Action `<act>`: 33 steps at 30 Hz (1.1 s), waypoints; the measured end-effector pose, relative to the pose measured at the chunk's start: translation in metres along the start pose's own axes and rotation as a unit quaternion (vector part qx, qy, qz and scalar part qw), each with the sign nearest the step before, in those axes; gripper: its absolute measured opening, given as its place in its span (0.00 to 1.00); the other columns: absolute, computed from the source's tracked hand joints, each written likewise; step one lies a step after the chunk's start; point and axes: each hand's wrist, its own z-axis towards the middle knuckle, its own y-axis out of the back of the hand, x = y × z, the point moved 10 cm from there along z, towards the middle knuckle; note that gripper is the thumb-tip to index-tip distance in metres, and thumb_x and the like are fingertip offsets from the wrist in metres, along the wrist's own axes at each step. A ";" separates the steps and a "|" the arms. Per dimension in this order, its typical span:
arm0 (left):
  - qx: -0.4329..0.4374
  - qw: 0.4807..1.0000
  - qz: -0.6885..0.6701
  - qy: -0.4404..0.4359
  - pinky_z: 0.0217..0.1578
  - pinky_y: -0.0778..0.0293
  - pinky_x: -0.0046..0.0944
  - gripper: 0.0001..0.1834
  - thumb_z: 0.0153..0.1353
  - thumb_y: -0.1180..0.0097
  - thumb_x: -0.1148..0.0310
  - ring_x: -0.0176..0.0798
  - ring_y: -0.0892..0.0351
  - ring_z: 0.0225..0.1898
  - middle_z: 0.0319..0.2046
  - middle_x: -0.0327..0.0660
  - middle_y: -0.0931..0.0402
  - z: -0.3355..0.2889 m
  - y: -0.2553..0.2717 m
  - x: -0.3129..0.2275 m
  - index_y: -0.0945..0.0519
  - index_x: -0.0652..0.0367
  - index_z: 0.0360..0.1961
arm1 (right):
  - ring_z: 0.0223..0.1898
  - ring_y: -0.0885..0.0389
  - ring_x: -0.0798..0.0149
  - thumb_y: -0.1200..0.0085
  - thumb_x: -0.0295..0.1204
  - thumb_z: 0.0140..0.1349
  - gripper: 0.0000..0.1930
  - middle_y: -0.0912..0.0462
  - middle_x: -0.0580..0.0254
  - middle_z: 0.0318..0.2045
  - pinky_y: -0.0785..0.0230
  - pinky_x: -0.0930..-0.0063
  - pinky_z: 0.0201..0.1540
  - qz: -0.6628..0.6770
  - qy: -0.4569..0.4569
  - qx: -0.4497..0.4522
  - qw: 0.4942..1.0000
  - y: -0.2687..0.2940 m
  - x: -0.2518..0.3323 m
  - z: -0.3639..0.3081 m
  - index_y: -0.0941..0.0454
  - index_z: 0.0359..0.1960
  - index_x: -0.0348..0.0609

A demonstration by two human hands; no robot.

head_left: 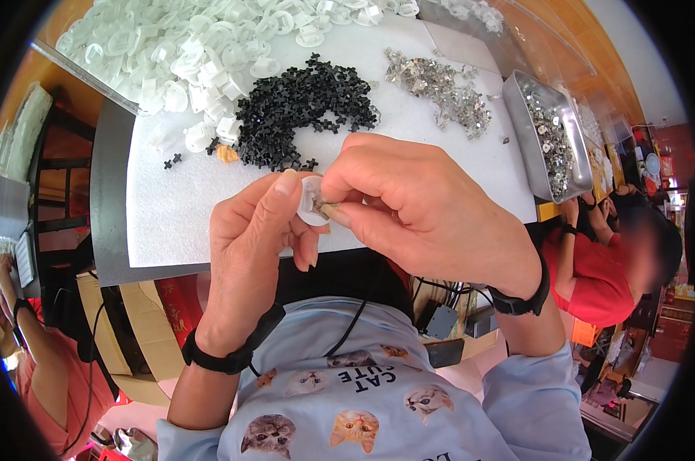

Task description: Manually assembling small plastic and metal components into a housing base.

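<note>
Above the near edge of the white-covered table, my left hand (249,223) grips a small round white plastic part (310,201) between thumb and fingers. The fingertips of my right hand (409,203) are pinched together against that part's right side; what they hold, if anything, is too small and covered to make out. Just beyond my hands spreads a pile of black cross-shaped pieces (286,115). Farther back at the left lies a big heap of similar white plastic parts (186,54). Small shiny metal pieces (443,92) are scattered beyond my right hand.
A metal tray (514,100) of metal pieces stands at the table's right side. A few black pieces (172,161) and a yellowish scrap (227,154) lie left of the pile. A co-worker in red (597,280) sits at the right; another person's arm (48,361) shows at the left.
</note>
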 end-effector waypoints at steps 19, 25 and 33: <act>0.017 1.000 -0.002 -0.004 0.20 0.34 0.26 0.22 0.69 0.54 0.56 0.27 0.30 0.18 0.21 0.40 0.25 -0.001 -0.001 0.001 0.21 0.67 0.42 | 0.29 0.26 0.51 0.50 0.22 0.56 0.02 0.28 0.57 0.27 0.34 0.62 0.29 -0.010 -0.004 -0.037 0.999 -0.003 0.001 -0.005 0.28 0.31 0.39; 0.004 1.000 -0.003 -0.008 0.20 0.34 0.26 0.22 0.68 0.53 0.56 0.27 0.30 0.18 0.20 0.40 0.25 -0.003 -0.001 0.000 0.21 0.67 0.41 | 0.27 0.26 0.51 0.49 0.21 0.55 0.02 0.28 0.58 0.26 0.34 0.63 0.27 0.012 -0.022 -0.075 0.997 -0.001 -0.001 -0.007 0.29 0.30 0.39; 0.000 1.000 0.002 -0.013 0.19 0.34 0.26 0.21 0.68 0.53 0.57 0.27 0.29 0.18 0.19 0.39 0.26 -0.003 0.000 0.001 0.20 0.67 0.40 | 0.26 0.25 0.52 0.49 0.20 0.54 0.05 0.28 0.59 0.26 0.34 0.64 0.25 -0.006 0.001 -0.044 0.999 -0.009 0.003 -0.012 0.29 0.32 0.40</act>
